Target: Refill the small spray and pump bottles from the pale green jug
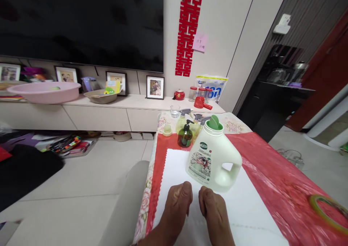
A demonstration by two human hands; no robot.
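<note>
My left hand [178, 201] is loosely curled over the white cloth [174, 166], thumb on top, with nothing visible in it. Close beside it, my right hand [213, 210] is curled the same way, and a small gap separates the two. Just beyond both hands stands a pale green laundry detergent jug [212, 162], upright, its handle to the right. Neither hand grips the jug. Its mouth is uncapped and shows a green pouring spout [214, 122]. A pale green cap [167, 130] sits to the left, near a dark green pump bottle [185, 135].
Spray bottles [181, 122] stand behind the pump bottle, partly hidden by the jug. A glass cup [174, 111] is at the table's far edge. Red plastic sheeting [268, 162] covers the right side, with a roll of tape [327, 211] on it. A TV cabinet [98, 115] runs behind.
</note>
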